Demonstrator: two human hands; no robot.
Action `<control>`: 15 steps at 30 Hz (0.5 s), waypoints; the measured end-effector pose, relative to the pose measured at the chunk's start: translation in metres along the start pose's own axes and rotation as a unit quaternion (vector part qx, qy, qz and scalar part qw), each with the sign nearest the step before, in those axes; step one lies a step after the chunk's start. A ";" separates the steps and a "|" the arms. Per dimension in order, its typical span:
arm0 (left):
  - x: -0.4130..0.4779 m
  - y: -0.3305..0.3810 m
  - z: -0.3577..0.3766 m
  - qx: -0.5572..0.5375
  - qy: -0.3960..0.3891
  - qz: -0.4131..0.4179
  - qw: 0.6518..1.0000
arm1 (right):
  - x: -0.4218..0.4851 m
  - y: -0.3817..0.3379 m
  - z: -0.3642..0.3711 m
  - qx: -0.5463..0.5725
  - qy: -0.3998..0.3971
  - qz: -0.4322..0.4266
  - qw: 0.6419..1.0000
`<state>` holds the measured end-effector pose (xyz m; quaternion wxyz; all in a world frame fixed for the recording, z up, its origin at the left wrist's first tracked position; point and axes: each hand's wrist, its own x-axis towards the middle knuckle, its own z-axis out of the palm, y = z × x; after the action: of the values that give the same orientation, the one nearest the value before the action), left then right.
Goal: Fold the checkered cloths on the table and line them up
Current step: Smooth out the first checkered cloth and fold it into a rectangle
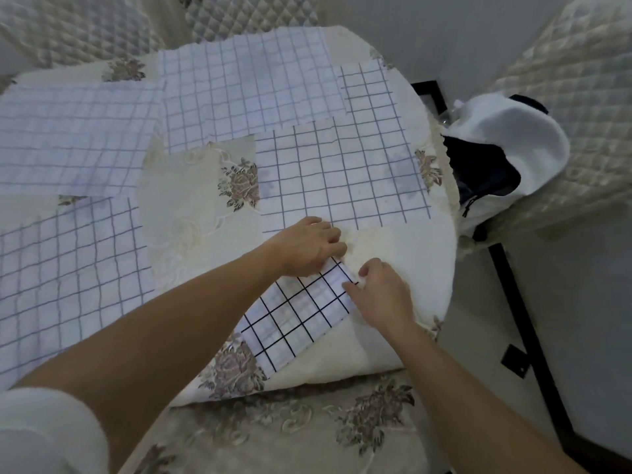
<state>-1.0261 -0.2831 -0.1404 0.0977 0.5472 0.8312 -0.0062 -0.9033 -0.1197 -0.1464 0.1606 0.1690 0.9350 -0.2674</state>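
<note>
By the near right edge of the table (415, 241) lies a folded checkered cloth (297, 319), its far end pinched by the left hand (307, 246) and the right hand (379, 295), fingers curled on it. Farther back, open checkered cloths (342, 172) lie flat, spreading to the far edge. A white-and-dark garment (513, 138) sits beyond the right edge

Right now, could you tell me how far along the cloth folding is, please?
Done: possibly the small cloth far right. In hand: a dark-lined strip, already folded, left hand and right hand at its far end. Left: four cloths lie flat, unaligned.
</note>
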 end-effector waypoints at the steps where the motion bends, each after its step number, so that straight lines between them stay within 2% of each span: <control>1: 0.001 -0.001 0.000 -0.005 0.003 0.004 1.000 | 0.001 -0.001 0.000 0.005 -0.009 0.004 1.000; 8: 0.010 -0.004 -0.011 -0.022 -0.055 -0.008 0.998 | 0.012 0.002 -0.007 0.051 -0.045 -0.016 0.998; 10: 0.010 -0.004 -0.012 -0.024 -0.015 -0.030 0.999 | 0.021 0.006 -0.017 0.069 -0.032 -0.031 0.997; 14: 0.002 0.014 -0.021 0.008 0.129 -0.118 0.985 | 0.041 0.014 -0.038 0.097 -0.010 -0.063 0.993; 15: -0.005 0.023 -0.022 -0.003 0.151 -0.119 0.981 | 0.046 0.016 -0.043 0.107 -0.007 -0.064 0.992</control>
<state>-1.0065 -0.2754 -0.1153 -0.0287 0.4390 0.8955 0.0676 -0.9470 -0.0730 -0.1369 0.1304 0.1228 0.9090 -0.3764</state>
